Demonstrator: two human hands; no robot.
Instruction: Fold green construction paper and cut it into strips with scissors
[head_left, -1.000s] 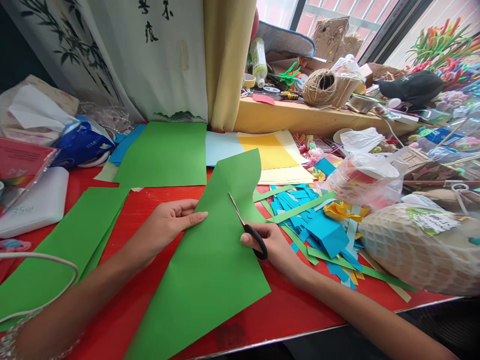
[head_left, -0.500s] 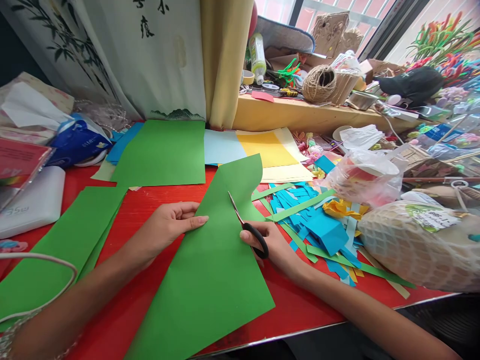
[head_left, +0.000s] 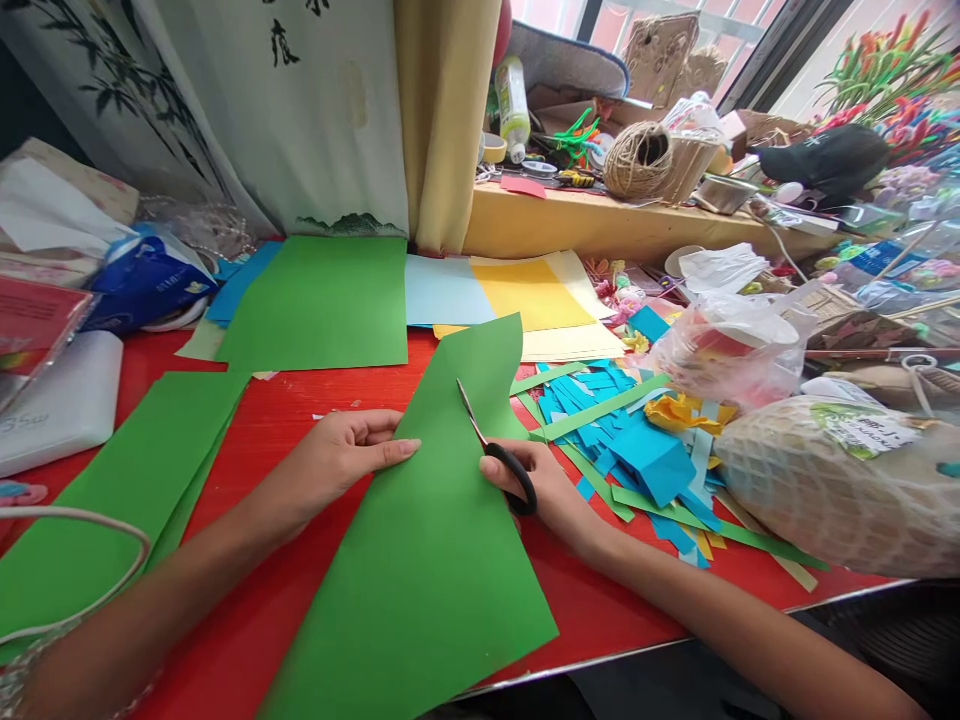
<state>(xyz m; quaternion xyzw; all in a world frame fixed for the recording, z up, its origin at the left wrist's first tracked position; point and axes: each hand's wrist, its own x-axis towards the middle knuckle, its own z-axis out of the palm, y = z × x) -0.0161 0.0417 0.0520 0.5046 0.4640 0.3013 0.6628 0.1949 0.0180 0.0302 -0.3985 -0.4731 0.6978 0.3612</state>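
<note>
A large sheet of green paper [head_left: 435,570] is held up at a slant over the red table, its upper right corner curling. My left hand [head_left: 356,450] pinches its left edge, thumb on top and fingers underneath. In my right hand [head_left: 544,490] is a pair of scissors [head_left: 510,475] with black handles. One blade lies along the upper face of the sheet, pointing up and left; the other blade is hidden beneath the paper. Some fingers of my right hand are out of sight behind the handle and sheet.
Green sheets [head_left: 322,305] lie at the back and more green paper [head_left: 127,480] at the left. Blue and green paper strips [head_left: 600,410] are piled to the right, beside a netted bundle [head_left: 832,490]. A white cable [head_left: 112,520] loops at the left edge.
The green sheet's lower right corner has shifted slightly down and right. Both hands keep almost the same place and grip; the view has moved a little.
</note>
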